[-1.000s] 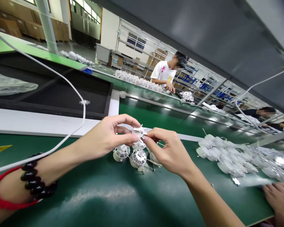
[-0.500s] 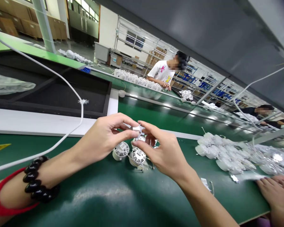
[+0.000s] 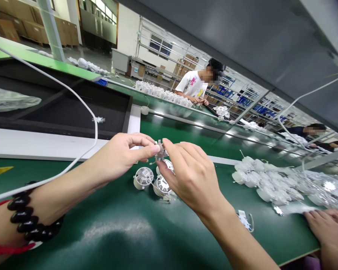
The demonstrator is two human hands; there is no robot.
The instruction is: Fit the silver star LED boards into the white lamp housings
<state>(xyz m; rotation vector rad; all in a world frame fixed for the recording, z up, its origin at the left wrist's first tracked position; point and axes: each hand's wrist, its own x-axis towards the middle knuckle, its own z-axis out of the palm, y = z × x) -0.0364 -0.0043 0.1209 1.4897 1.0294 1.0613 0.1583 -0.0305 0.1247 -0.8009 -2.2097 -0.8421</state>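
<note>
Star-shaped piece (image 3: 161, 150), one, is pinched by the left hand (image 3: 121, 154) above the green tabletop (image 3: 174, 236); the right hand (image 3: 190, 173) curls beside it, grip unclear. Three round housings (image 3: 143, 178) show below, label print unreadable.

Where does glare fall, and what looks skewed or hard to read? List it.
Head view: pale glare streaks the smooth dark green tabletop; head view: the flat grey overhead panel slants steeply; head view: fine detail blurs on the small silver star-shaped metal piece, partly covered by fingers.
</note>
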